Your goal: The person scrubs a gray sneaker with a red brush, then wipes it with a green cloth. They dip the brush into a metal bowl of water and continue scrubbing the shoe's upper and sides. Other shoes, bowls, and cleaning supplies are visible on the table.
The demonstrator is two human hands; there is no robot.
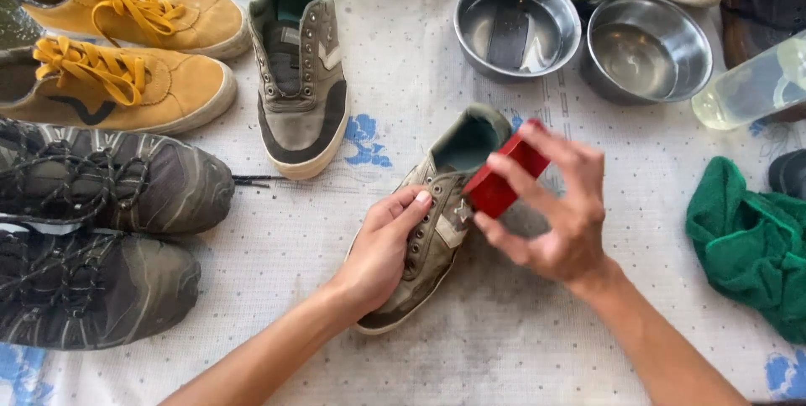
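The step in hand looks like scrubbing a dirty grey-green sneaker lying on the patterned tabletop. The left hand pins it, its grip closed over the laced side, while the right hand has its grip clamped on a red block against the shoe's outer flank. Going on likely calls for firm downward pressure. Its matching sneaker lies apart; no packages or labels show legibly.
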